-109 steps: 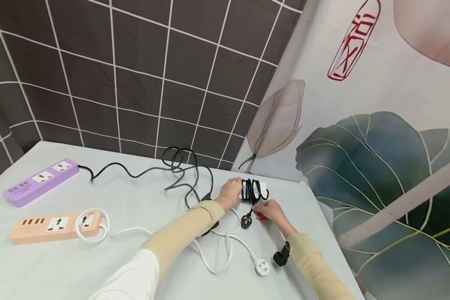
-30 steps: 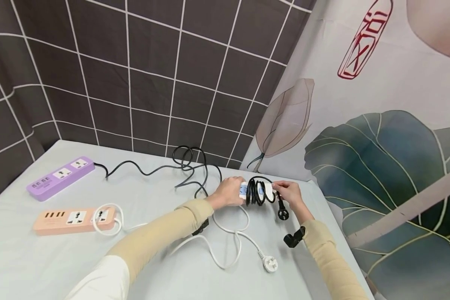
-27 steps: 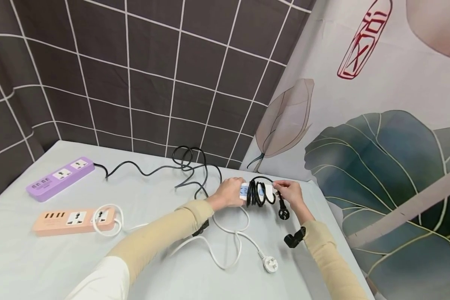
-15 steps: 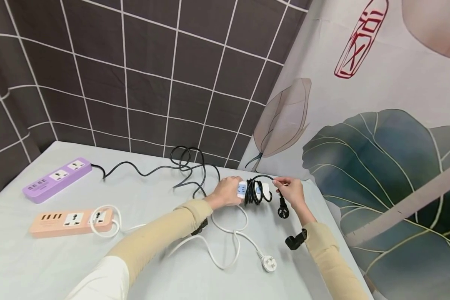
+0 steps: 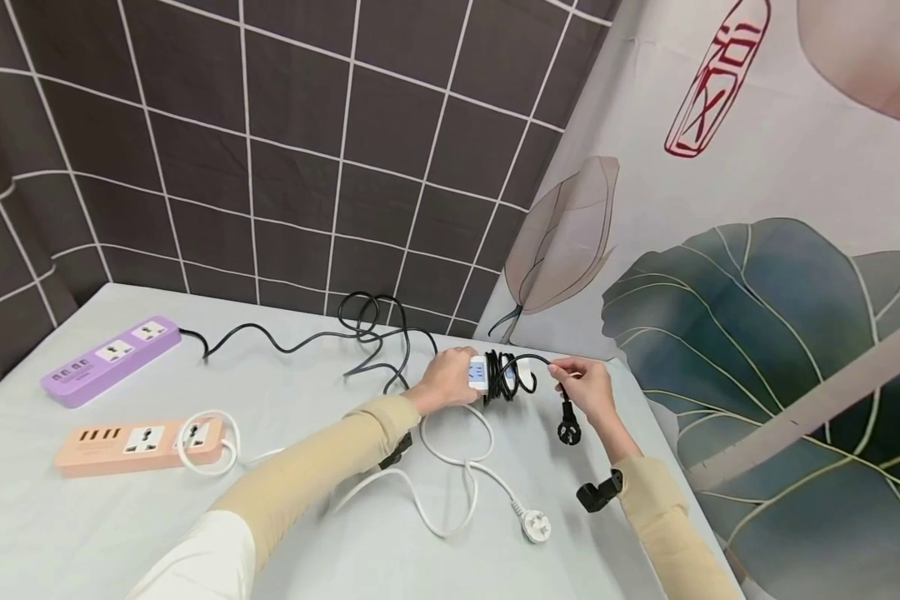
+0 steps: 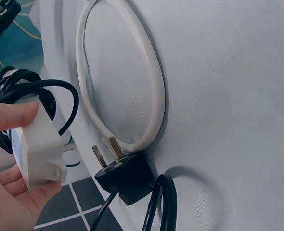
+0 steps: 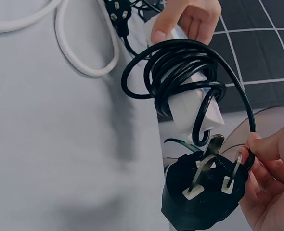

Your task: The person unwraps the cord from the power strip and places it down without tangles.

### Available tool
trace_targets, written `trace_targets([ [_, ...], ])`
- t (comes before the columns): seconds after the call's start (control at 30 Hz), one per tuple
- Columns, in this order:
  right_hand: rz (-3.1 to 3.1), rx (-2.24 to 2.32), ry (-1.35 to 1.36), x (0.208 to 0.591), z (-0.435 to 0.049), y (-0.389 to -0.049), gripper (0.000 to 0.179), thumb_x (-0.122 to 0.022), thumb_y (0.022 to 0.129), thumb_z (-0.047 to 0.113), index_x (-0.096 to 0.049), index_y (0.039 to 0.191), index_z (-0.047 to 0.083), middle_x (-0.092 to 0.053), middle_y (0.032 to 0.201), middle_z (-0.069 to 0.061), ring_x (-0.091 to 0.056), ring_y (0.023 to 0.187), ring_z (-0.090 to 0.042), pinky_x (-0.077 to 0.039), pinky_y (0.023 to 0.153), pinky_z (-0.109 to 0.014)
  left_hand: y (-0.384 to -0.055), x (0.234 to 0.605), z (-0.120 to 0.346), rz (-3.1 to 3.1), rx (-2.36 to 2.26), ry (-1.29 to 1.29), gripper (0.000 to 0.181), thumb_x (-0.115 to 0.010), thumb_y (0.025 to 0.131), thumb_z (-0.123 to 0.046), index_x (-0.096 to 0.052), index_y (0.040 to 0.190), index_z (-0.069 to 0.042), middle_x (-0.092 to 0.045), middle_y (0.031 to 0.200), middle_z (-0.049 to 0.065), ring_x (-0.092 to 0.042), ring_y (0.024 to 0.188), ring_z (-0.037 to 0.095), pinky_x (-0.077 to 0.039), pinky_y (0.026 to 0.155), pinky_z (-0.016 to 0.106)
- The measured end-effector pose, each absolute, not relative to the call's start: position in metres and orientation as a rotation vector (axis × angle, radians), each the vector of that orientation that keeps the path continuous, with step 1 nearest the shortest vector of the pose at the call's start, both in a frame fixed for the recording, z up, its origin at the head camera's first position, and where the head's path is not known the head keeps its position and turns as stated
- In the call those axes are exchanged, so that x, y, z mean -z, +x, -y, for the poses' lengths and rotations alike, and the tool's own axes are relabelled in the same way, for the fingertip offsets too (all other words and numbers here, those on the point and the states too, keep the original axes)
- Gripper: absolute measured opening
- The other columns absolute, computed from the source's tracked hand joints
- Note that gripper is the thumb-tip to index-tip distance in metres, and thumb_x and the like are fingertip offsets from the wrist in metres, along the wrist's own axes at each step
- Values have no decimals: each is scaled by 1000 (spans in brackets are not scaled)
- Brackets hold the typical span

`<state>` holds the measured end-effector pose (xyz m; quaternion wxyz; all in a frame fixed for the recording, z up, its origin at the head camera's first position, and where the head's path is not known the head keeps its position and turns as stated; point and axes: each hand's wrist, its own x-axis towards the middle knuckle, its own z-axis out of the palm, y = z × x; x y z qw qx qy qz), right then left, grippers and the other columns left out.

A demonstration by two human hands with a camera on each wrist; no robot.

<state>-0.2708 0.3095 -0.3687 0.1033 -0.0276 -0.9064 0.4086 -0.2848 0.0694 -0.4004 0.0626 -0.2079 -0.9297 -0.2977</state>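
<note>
My left hand (image 5: pixel 447 380) grips one end of a white power strip (image 5: pixel 478 373) with blue socket faces, thumb and fingers on opposite sides in the left wrist view. Several turns of its black cord (image 7: pixel 180 72) wrap the strip's middle. Off to the right, my right hand (image 5: pixel 588 390) pinches the cord's free end between thumb and fingers. Just below that pinch hangs the black three-pin plug (image 7: pixel 204 187), its prongs facing the right wrist camera. One length of cord arcs from the wrapped turns to the right hand.
At left lie a purple power strip (image 5: pixel 111 360) with a tangled black cord (image 5: pixel 375 333) and an orange power strip (image 5: pixel 131 447) with a white cord (image 5: pixel 468 492). A white plug (image 5: pixel 536 526) lies near the front. Another black plug (image 6: pixel 125 175) rests beside the left hand.
Over the last second, the right hand shifts slightly right, away from the strip, and the cord stretches longer between them. Earlier, the right hand was lower, with the plug below the strip.
</note>
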Motion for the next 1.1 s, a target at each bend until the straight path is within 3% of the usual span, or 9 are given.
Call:
trace_targets([
  [0.37,2720,-1200,-111,373,-327,-257,25,-66,91,19,-71,104,-2,-66,71,6,-65,63,-16,-47,56,-21,-285,395,-62,2745,886,-591,53,-80,66,-16,-62,112,0,-68,93,11,-64,80,23,-53,72,32],
  [0.53,2751,-1104,-49,380,-340,-256,25,-67,90,19,-71,103,-3,-69,74,0,-65,62,-15,-46,56,-21,-285,396,-60,2741,874,-585,50,-79,66,-16,-62,110,-1,-67,92,10,-64,79,22,-52,70,31],
  [0.73,2804,-960,127,392,-356,-258,21,-66,91,14,-71,102,-2,-71,89,-21,-64,64,-16,-46,55,-21,-285,396,-59,2730,883,-581,47,-78,66,-14,-62,108,-2,-67,90,9,-63,77,21,-51,69,30],
  [0.9,2834,-743,260,398,-370,-261,15,-66,90,15,-72,98,4,-71,86,-16,-61,67,-16,-42,53,-24,-285,395,-60,2730,882,-581,50,-78,66,-13,-62,112,-1,-67,94,10,-64,80,22,-53,72,31],
  [1.1,2881,-637,232,403,-380,-260,13,-65,91,18,-72,97,9,-71,87,-13,-59,70,-14,-38,53,-27,-284,394,-61,2743,885,-582,55,-78,67,-14,-60,116,0,-67,96,11,-64,82,23,-53,73,32],
])
